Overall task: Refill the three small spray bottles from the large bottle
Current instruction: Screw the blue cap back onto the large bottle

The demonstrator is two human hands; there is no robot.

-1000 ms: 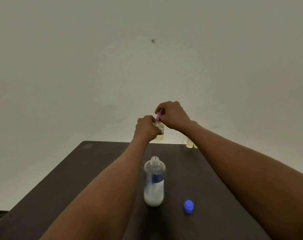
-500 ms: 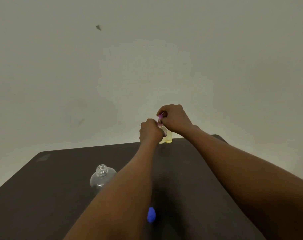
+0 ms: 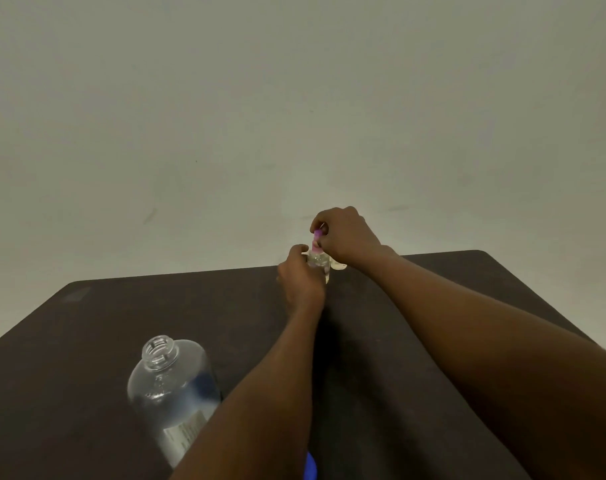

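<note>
**Pinching the pink top at the far edge**

Head view: both hands are out at the far edge of the dark table. The left hand curls round the body of a small spray bottle, holding it upright. The right hand sits above, fingertips pinching the pink spray top. Just right of it, a pale yellowish bottle peeks out under the right wrist. Near left, the large bottle stands uncapped, mouth open. A blue cap lies at the near edge, half hidden by the left forearm.
</note>
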